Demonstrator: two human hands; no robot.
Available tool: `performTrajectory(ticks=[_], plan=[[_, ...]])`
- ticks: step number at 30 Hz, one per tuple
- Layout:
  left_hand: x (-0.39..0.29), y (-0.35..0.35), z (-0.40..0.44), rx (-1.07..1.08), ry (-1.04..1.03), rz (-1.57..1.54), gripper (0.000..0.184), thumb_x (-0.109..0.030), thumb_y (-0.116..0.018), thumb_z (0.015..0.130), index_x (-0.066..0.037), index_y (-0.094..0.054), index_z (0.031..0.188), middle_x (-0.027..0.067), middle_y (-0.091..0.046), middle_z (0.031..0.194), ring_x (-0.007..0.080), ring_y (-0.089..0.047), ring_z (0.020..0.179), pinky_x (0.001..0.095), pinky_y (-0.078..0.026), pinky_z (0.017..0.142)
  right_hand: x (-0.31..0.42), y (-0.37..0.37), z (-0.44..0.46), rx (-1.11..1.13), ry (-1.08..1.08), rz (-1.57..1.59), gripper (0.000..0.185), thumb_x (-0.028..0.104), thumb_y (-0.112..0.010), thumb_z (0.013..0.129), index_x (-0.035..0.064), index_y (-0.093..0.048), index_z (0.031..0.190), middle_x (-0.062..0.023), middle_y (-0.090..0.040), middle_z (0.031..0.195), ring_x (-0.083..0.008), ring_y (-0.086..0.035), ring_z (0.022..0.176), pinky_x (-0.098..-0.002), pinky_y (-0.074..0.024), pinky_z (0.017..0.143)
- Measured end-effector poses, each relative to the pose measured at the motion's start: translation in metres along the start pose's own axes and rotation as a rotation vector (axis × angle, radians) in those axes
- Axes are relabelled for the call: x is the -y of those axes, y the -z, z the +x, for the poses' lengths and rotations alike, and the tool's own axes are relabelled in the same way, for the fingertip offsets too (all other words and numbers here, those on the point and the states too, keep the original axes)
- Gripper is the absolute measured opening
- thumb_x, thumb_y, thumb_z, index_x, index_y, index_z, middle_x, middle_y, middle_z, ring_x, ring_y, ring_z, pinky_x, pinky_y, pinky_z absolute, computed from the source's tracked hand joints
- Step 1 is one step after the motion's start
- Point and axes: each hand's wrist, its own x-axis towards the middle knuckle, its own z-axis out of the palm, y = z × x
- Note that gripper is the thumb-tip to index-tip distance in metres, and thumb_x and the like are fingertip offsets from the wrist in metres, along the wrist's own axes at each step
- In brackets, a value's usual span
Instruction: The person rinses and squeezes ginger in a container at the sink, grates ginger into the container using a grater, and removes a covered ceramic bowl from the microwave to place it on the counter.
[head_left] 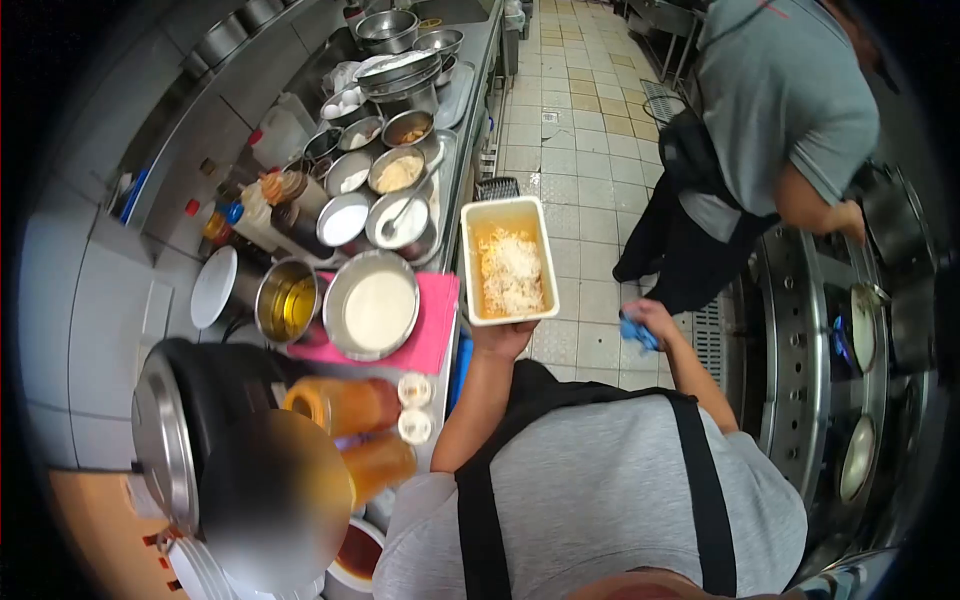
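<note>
My left hand (pixel 506 341) is under the near end of a white rectangular tub (pixel 467 262), gripping it and holding it up over the aisle. Inside the tub lies a pale, shredded food that looks like grated cheese (pixel 515 265); I cannot tell its exact kind. A crumpled blue cloth (pixel 640 334) is bunched in my right hand (pixel 656 319), whose fingers are closed around it, apart from the tub. To the left of the tub, a metal bowl of creamy white liquid (pixel 374 306) rests on a pink cloth (pixel 436 322).
Metal bowls of powders, one with a spoon (pixel 402 212), crowd the left counter. Nearby are a pot of yellow oil (pixel 290 310), orange-filled jars (pixel 345 405) and a black cooker (pixel 190 430). A co-worker (pixel 780 110) stands at the stove (pixel 795 390) on the right. The tiled floor (pixel 590 200) runs between.
</note>
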Motion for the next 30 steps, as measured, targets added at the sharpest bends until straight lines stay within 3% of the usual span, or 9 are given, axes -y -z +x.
performTrajectory(ticks=[2, 3, 4, 6, 13, 16, 21, 24, 30], plan=[[-0.022, -0.007, 0.058, -0.076, -0.03, 0.022, 0.056, -0.054, -0.039, 0.086, -0.016, -0.044, 0.127, 0.0182, -0.058, 0.108, 0.0125, -0.053, 0.059, 0.019, -0.03, 0.036, 0.103, -0.048, 0.049, 0.096, 0.016, -0.08, 0.023, 0.002, -0.055, 0.081, 0.0038, -0.064, 0.102, -0.0026, -0.062, 0.08, -0.0095, -0.058, 0.066, -0.0225, -0.0482, 0.059], [-0.039, -0.022, 0.098, -0.052, -0.064, 0.078, 0.052, -0.057, -0.036, 0.087, -0.019, -0.048, 0.121, 0.0029, -0.062, 0.101, 0.0104, -0.055, 0.058, 0.0182, -0.028, 0.033, 0.152, -0.064, 0.086, 0.139, 0.121, -0.06, 0.021, 0.002, -0.055, 0.082, 0.0036, -0.063, 0.101, -0.0029, -0.062, 0.078, -0.0089, -0.058, 0.064, -0.0206, -0.0476, 0.057], [-0.048, -0.03, 0.136, -0.131, -0.102, 0.14, 0.054, -0.06, -0.032, 0.088, -0.019, -0.048, 0.12, 0.0016, -0.062, 0.098, 0.0087, -0.054, 0.055, 0.0181, -0.025, 0.032, 0.185, -0.074, 0.111, 0.117, 0.17, -0.016, 0.02, 0.003, -0.055, 0.082, 0.0032, -0.063, 0.1, -0.0032, -0.062, 0.079, -0.0091, -0.058, 0.064, -0.0209, -0.048, 0.058], [-0.068, -0.023, 0.207, 0.017, -0.098, 0.247, 0.057, -0.063, -0.031, 0.088, -0.017, -0.048, 0.118, 0.0005, -0.061, 0.093, 0.0061, -0.051, 0.054, 0.0181, -0.023, 0.032, 0.243, -0.085, 0.155, 0.069, 0.259, 0.072, 0.018, 0.004, -0.055, 0.083, 0.0023, -0.063, 0.099, -0.0036, -0.062, 0.08, -0.0095, -0.059, 0.065, -0.0216, -0.0486, 0.058], [-0.111, -0.055, 0.391, -0.117, -0.126, 0.519, 0.059, -0.065, -0.032, 0.087, -0.013, -0.05, 0.11, -0.0009, -0.057, 0.078, 0.0033, -0.04, 0.045, 0.0171, -0.022, 0.033, 0.373, -0.032, 0.282, -0.072, 0.333, 0.307, 0.028, 0.023, -0.057, 0.089, -0.0024, -0.061, 0.097, -0.0053, -0.063, 0.082, -0.0096, -0.06, 0.07, -0.0214, -0.0488, 0.063], [-0.115, -0.034, 0.471, -0.089, -0.015, 0.531, 0.059, -0.064, -0.031, 0.088, -0.012, -0.05, 0.108, -0.0011, -0.055, 0.075, 0.0037, -0.038, 0.044, 0.0173, -0.021, 0.033, 0.411, 0.006, 0.346, -0.018, 0.28, 0.186, 0.029, 0.027, -0.056, 0.09, -0.0004, -0.062, 0.098, -0.0051, -0.063, 0.089, -0.0101, -0.059, 0.076, -0.0221, -0.0478, 0.068], [-0.121, -0.014, 0.61, -0.092, -0.003, 0.594, 0.059, -0.063, -0.024, 0.09, -0.012, -0.051, 0.104, 0.0012, -0.054, 0.069, 0.0064, -0.035, 0.039, 0.019, -0.021, 0.031, 0.465, 0.056, 0.485, -0.001, 0.328, -0.024, 0.015, 0.019, -0.062, 0.081, 0.0085, -0.056, 0.071, 0.0049, -0.052, 0.066, -0.0037, -0.045, 0.057, -0.0202, -0.0369, 0.05], [-0.147, -0.02, 0.683, -0.175, -0.022, 0.736, 0.053, -0.058, -0.028, 0.092, -0.011, -0.05, 0.104, 0.0009, -0.052, 0.066, 0.0059, -0.031, 0.037, 0.0192, -0.02, 0.031, 0.521, 0.075, 0.561, 0.024, 0.337, -0.104, 0.022, 0.02, -0.061, 0.079, 0.0093, -0.051, 0.063, 0.0055, -0.046, 0.06, -0.0043, -0.039, 0.052, -0.0228, -0.0315, 0.045], [-0.217, -0.005, 0.765, -0.524, -0.469, 0.655, 0.027, -0.034, -0.045, 0.094, -0.011, -0.048, 0.107, 0.0002, -0.044, 0.062, 0.0049, -0.03, 0.036, 0.0194, -0.019, 0.03, 0.61, 0.065, 0.734, 0.07, 0.46, -0.286, 0.017, 0.017, -0.06, 0.075, 0.0046, -0.057, 0.063, 0.0021, -0.05, 0.057, -0.0069, -0.045, 0.054, -0.0247, -0.0371, 0.049]])
